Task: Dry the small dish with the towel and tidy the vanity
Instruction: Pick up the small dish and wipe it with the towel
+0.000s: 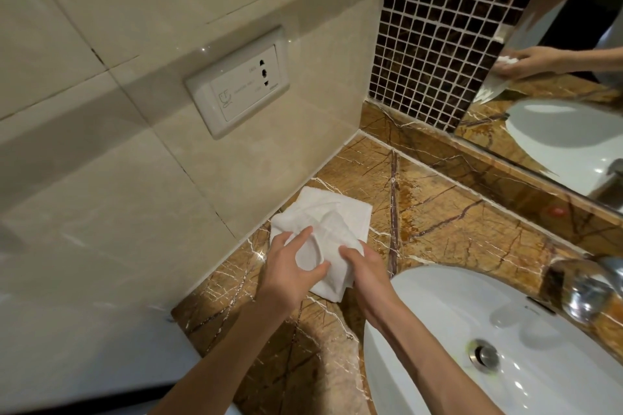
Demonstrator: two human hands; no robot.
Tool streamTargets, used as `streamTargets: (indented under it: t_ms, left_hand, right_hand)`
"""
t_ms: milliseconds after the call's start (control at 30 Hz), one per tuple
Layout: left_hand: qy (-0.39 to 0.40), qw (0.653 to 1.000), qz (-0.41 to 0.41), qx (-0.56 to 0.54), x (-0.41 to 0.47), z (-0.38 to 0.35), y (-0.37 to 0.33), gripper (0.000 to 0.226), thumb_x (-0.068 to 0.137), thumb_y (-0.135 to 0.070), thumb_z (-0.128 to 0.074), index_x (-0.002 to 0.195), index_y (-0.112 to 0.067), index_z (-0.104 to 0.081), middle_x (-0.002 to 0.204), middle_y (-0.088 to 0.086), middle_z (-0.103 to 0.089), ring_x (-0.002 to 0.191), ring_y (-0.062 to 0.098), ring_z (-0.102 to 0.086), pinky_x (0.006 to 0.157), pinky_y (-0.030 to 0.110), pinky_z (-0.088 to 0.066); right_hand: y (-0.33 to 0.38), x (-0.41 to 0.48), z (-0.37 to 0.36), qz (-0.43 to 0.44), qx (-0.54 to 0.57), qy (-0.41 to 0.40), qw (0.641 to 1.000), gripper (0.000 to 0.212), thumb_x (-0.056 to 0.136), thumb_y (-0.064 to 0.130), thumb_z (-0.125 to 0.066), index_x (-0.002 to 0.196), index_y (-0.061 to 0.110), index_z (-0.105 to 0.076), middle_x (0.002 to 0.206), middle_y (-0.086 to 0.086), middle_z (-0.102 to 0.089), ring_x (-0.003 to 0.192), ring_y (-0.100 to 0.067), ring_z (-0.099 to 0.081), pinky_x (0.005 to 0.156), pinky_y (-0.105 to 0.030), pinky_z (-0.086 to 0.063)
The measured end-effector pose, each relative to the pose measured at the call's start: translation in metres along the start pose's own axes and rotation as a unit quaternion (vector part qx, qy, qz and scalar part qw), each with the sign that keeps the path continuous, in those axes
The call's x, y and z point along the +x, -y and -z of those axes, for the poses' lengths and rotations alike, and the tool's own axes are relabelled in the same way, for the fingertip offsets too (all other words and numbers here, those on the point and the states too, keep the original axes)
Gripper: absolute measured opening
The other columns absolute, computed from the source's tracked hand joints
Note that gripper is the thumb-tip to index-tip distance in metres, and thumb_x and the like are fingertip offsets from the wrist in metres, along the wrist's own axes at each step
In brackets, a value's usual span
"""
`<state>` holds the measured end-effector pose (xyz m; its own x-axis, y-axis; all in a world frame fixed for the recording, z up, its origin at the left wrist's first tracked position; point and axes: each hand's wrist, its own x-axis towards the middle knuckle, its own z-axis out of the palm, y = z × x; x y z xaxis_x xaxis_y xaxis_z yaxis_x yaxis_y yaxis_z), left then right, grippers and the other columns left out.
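A small white dish sits partly wrapped in a white towel above the brown marble vanity top, near the left wall. My left hand grips the dish, thumb and fingers around its rim. My right hand pinches the towel against the dish's right side. The far part of the towel lies flat on the counter. Most of the dish is hidden by towel and fingers.
A white basin with a metal drain lies to the right, a chrome tap behind it. A wall socket is on the beige tiles. Dark mosaic tiles and a mirror stand at the back.
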<state>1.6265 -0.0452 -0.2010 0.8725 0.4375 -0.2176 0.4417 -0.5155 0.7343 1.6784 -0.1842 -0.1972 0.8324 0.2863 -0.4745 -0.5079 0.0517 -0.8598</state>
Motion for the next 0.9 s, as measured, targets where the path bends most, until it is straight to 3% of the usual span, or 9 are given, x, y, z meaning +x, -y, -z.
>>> streamTargets:
  t_ms: [200,300,400,567,733,900]
  left_hand:
    - [0.024,0.998,0.01,-0.051,-0.003,0.004,-0.002,0.075,0.068,-0.045,-0.079,0.136,-0.042,-0.045,0.141,-0.004,-0.037,0.13,0.014,-0.039,0.102,0.026,-0.034]
    - [0.011,0.998,0.016,-0.062,-0.002,0.009,0.0,0.076,0.068,-0.043,-0.08,0.136,-0.04,-0.045,0.139,-0.006,-0.04,0.127,0.011,-0.041,0.1,0.024,-0.032]
    - [0.004,0.998,0.023,-0.062,-0.002,0.01,-0.001,0.077,0.068,-0.043,-0.08,0.136,-0.04,-0.045,0.139,-0.006,-0.041,0.126,0.01,-0.041,0.102,0.025,-0.033]
    - [0.028,0.998,0.008,-0.05,-0.008,0.001,-0.003,0.077,0.067,-0.044,-0.08,0.136,-0.041,-0.045,0.141,0.001,-0.04,0.131,0.017,-0.04,0.109,0.04,-0.038]
    - [0.013,0.997,0.018,-0.08,-0.003,0.002,0.002,0.075,0.069,-0.037,-0.081,0.135,-0.038,-0.047,0.136,0.0,-0.041,0.129,0.016,-0.041,0.109,0.04,-0.039]
    - [0.015,0.998,0.007,-0.056,0.002,0.0,0.001,0.074,0.07,-0.036,-0.08,0.136,-0.037,-0.046,0.138,-0.004,-0.038,0.128,0.013,-0.041,0.104,0.027,-0.036]
  right_hand:
    - [0.003,0.002,-0.004,0.0,-0.008,0.001,1.0,0.017,0.094,0.012,-0.053,0.097,0.02,-0.067,0.083,0.006,-0.077,0.074,-0.011,-0.072,0.056,-0.021,-0.053]
    - [0.003,0.002,-0.004,-0.001,-0.023,0.007,1.0,0.019,0.094,0.012,-0.053,0.108,0.016,-0.066,0.096,-0.002,-0.076,0.088,-0.02,-0.072,0.075,-0.033,-0.056]
    - [0.001,0.002,-0.001,0.0,-0.023,0.02,1.0,0.019,0.094,0.011,-0.052,0.106,0.015,-0.066,0.091,0.0,-0.077,0.084,-0.019,-0.072,0.068,-0.028,-0.054]
    - [0.0,0.003,-0.003,0.001,-0.018,0.006,1.0,0.02,0.094,0.011,-0.052,0.106,0.017,-0.067,0.092,-0.001,-0.077,0.082,-0.018,-0.072,0.066,-0.028,-0.053]
    - [-0.001,0.005,0.002,-0.003,-0.023,0.018,1.0,0.018,0.095,0.011,-0.052,0.108,0.015,-0.064,0.096,-0.003,-0.075,0.089,-0.021,-0.071,0.077,-0.035,-0.055]
    - [0.011,0.025,0.007,0.023,-0.084,-0.044,0.995,0.019,0.098,0.015,-0.049,0.114,0.014,-0.06,0.109,-0.01,-0.068,0.098,-0.028,-0.065,0.086,-0.045,-0.054]
